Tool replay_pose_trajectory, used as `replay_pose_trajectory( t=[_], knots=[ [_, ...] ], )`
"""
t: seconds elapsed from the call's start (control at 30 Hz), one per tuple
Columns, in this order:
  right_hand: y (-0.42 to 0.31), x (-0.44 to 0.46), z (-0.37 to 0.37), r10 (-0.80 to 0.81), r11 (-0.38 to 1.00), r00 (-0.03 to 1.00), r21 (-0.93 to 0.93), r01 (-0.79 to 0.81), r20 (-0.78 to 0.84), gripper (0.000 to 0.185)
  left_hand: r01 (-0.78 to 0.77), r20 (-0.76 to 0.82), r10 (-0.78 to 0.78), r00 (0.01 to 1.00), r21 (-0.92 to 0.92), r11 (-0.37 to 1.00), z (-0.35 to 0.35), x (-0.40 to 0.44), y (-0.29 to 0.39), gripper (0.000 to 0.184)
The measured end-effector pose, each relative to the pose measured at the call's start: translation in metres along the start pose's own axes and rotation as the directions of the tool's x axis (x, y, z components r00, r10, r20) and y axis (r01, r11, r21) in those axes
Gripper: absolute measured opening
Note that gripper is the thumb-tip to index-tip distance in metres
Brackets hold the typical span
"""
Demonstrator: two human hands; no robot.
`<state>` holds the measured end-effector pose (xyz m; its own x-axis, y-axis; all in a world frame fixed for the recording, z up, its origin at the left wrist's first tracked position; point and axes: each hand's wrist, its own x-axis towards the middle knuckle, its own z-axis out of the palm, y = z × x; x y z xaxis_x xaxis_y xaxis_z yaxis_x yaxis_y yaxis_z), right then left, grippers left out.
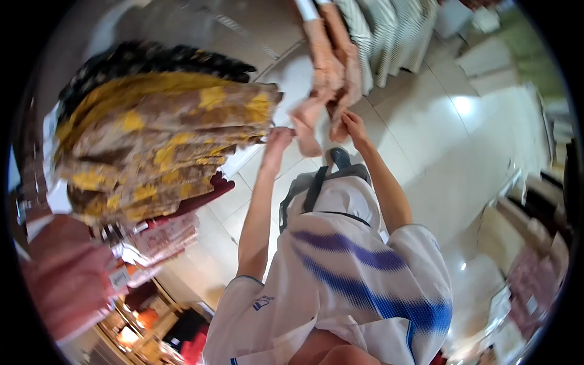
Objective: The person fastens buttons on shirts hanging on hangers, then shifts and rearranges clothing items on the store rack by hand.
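Peach-coloured garments hang down at the top centre, their lower ends slightly blurred. My right hand pinches the lower right end of one. My left hand has its fingers closed beside the lower left part of the peach cloth, close to the edge of a brown garment with yellow flowers. What its fingertips hold is too small to make out. Mustard and black patterned clothes hang behind the flowered one.
Striped garments hang at the top right. Pink clothes with a tag hang at the lower left, near a lit shelf. More clothes line the right side. Pale floor tiles show between the displays.
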<state>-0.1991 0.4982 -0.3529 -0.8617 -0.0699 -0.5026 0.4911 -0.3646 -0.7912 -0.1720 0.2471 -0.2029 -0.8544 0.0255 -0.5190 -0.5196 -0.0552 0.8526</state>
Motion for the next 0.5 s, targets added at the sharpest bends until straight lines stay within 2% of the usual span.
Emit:
replay_pose_trajectory(
  t=[0.03,0.07,0.1,0.13,0.17,0.2,0.23,0.27,0.3,0.33,0.37,0.4,0.43,0.47,0.5],
  knots=[
    [0.006,0.006,-0.005,0.033,0.999,0.999,0.008,-0.033,-0.017,0.028,-0.054,-0.037,0.066,0.997,0.273,0.961,-0.001,-0.012,-0.007,0.024],
    [-0.002,0.001,0.000,0.026,1.000,0.996,0.011,-0.025,-0.088,0.029,-0.043,0.004,0.045,0.999,0.348,0.937,-0.008,-0.020,-0.025,0.026],
    [0.018,0.015,-0.016,-0.020,0.993,0.998,-0.121,0.013,-0.059,0.033,-0.037,0.024,0.030,0.999,0.418,0.908,-0.020,-0.024,-0.046,0.027],
    [0.047,0.038,-0.034,-0.101,0.990,0.994,-0.100,0.105,0.042,0.038,-0.081,0.064,0.063,0.996,0.326,0.942,-0.030,-0.036,-0.062,0.025],
    [0.041,0.040,-0.036,-0.131,0.961,0.975,-0.217,0.169,0.178,0.035,-0.131,0.100,0.109,0.989,0.235,0.963,-0.040,-0.052,-0.081,0.024],
    [0.041,0.032,-0.036,-0.300,0.892,0.924,-0.275,0.360,0.238,0.040,-0.127,0.040,0.122,0.992,0.458,0.880,-0.050,-0.069,-0.096,0.027],
    [0.049,0.033,-0.037,-0.393,0.785,0.880,-0.401,0.472,0.266,0.043,-0.069,-0.043,0.127,0.991,0.652,0.755,-0.064,-0.085,-0.112,0.031],
    [0.106,0.073,-0.092,-0.180,0.732,0.959,-0.620,0.280,0.221,0.032,0.012,-0.134,0.106,0.985,0.671,0.742,-0.084,-0.100,-0.150,0.033],
    [0.188,0.139,-0.161,-0.047,0.424,0.979,-0.883,0.202,0.201,0.046,0.088,-0.217,0.084,0.973,0.678,0.730,-0.101,-0.109,-0.186,0.035],
    [0.196,0.119,-0.155,-0.333,0.351,0.888,-0.833,0.428,0.316,0.037,0.176,-0.393,0.113,0.912,0.626,0.760,-0.111,-0.132,-0.211,0.036],
    [0.171,0.102,-0.149,-0.050,0.451,0.960,-0.852,0.267,0.275,0.033,0.251,-0.542,0.119,0.832,0.559,0.790,-0.114,-0.158,-0.231,0.038],
    [0.146,0.086,-0.141,0.266,0.456,0.943,-0.888,0.061,0.202,0.029,0.434,-0.675,-0.136,0.725,0.294,0.852,-0.119,-0.182,-0.244,0.039],
    [0.117,0.068,-0.132,0.530,0.365,0.840,-0.926,-0.101,0.117,0.025,0.448,-0.745,-0.273,0.608,0.038,0.893,-0.121,-0.206,-0.280,0.037],
    [0.110,0.047,-0.103,0.581,0.430,0.814,-0.844,-0.320,-0.012,0.023,0.370,-0.797,-0.320,0.511,-0.132,0.920,-0.128,-0.223,-0.337,0.032],
    [0.090,0.035,-0.081,0.634,0.360,0.765,-0.919,-0.161,0.114,0.026,0.302,-0.823,-0.343,0.453,-0.220,0.927,-0.118,-0.253,-0.366,0.030]
  ],
)
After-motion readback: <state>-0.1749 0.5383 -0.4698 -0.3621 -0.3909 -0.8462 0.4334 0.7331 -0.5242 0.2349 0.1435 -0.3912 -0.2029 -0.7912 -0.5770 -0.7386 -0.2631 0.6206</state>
